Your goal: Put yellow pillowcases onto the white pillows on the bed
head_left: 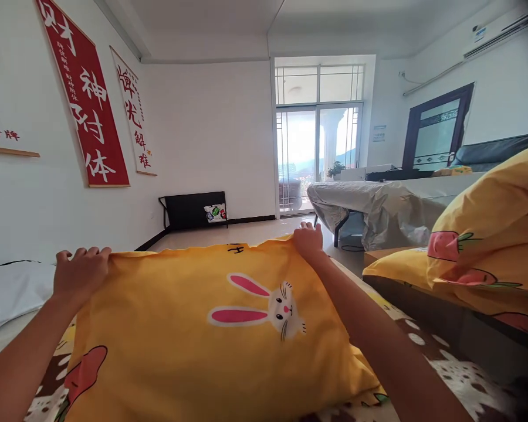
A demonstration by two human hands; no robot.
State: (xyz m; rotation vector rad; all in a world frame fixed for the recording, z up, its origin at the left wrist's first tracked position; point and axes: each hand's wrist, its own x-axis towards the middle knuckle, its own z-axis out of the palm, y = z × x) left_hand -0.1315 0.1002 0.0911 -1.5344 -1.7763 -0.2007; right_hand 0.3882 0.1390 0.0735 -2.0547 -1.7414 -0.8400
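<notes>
A yellow pillowcase printed with a white rabbit and red carrots fills the lower middle of the head view. Its lower part bulges, though I cannot see what is inside. At its far left corner my left hand is closed, the fingers curled over the edge. My right hand grips the far right corner of the same edge. Between the two hands the far edge is pulled nearly straight and raised. Beneath lies a brown and white patterned sheet.
More yellow carrot-print bedding is piled at the right. Behind it stands a table under a silvery plastic cover. A black folded frame leans on the back wall. White fabric lies at the left.
</notes>
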